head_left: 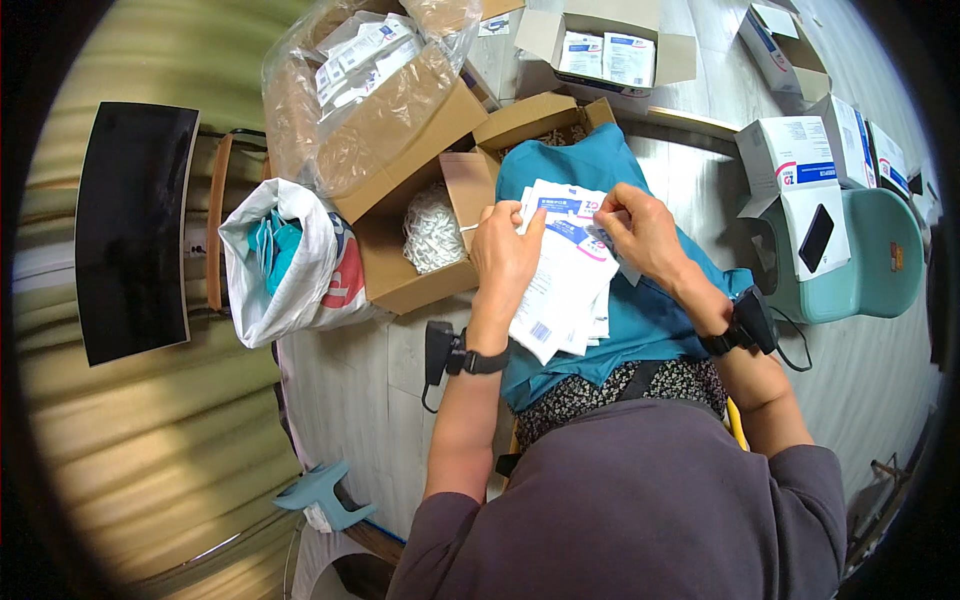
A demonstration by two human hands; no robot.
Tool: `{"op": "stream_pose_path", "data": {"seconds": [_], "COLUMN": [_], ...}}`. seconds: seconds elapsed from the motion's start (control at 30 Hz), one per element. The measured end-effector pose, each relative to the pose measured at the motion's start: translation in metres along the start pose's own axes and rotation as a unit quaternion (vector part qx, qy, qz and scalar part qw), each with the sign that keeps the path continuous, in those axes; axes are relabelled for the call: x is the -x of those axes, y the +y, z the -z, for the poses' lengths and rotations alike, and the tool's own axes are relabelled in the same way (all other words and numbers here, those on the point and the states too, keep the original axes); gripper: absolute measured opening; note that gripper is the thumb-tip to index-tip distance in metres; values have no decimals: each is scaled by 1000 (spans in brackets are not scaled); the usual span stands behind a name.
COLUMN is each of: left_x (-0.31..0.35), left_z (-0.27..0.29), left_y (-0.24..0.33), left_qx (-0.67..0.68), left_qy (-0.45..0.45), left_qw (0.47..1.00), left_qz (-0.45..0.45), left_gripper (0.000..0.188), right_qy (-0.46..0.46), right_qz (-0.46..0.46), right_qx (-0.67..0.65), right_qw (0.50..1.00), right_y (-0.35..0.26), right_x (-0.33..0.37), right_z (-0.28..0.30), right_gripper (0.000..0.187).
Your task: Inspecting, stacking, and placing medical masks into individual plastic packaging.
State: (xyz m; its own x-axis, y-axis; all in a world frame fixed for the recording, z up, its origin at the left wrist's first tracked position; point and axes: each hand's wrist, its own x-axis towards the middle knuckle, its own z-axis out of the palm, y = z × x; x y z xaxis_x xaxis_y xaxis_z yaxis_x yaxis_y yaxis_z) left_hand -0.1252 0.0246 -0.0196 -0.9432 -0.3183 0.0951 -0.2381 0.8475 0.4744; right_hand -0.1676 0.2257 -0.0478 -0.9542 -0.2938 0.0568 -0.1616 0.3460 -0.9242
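My left hand (505, 245) is closed, fingers curled at the left edge of a white packet (575, 205) with a blue band and pink print. A thin white strip (469, 228) sticks out beside it. At the packet's right edge, my right hand (640, 235) pinches with thumb and fingertips. More flat white packets (545, 300) lie fanned beneath on a teal cloth (660, 290) over my lap. What lies inside each pinch is partly hidden by my fingers.
Ahead on the left stand a cardboard box with white cords (433, 230) and a plastic-lined carton (360, 150) of packets. A white sack (290, 300) holds teal cloth. On the right, a teal chair (885, 255) bears white boxes and a phone (816, 238). An open box (625, 95) of packets stands farther off.
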Motion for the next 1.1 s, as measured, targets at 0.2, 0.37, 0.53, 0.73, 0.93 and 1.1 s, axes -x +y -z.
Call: {"op": "stream_pose_path", "data": {"seconds": [0.2, 0.37, 0.53, 0.73, 0.93, 1.1], "left_x": [-4, 10, 12, 6, 29, 73], "left_z": [-9, 6, 8, 3, 14, 57], "left_y": [3, 27, 27, 19, 56, 85], "left_qx": [97, 192, 250, 257, 175, 258], "left_qy": [-26, 13, -43, -136, 22, -12], "left_qw": [995, 977, 965, 951, 956, 925], "left_qz": [8, -92, -70, -105, -235, -279], "left_gripper": [29, 27, 21, 13, 4, 6], "right_qy": [16, -172, -178, -157, 18, -12], "right_qz": [125, -39, 33, 16, 43, -104], "right_qx": [106, -34, -199, -229, 22, -30], "right_qw": [986, 984, 963, 961, 999, 994], "right_y": [3, -19, -17, -18, -11, 12], "right_x": [-33, -65, -53, -39, -35, -41], "right_z": [9, 16, 8, 4, -10, -5], "right_gripper": [28, 29, 12, 15, 21, 23]}}
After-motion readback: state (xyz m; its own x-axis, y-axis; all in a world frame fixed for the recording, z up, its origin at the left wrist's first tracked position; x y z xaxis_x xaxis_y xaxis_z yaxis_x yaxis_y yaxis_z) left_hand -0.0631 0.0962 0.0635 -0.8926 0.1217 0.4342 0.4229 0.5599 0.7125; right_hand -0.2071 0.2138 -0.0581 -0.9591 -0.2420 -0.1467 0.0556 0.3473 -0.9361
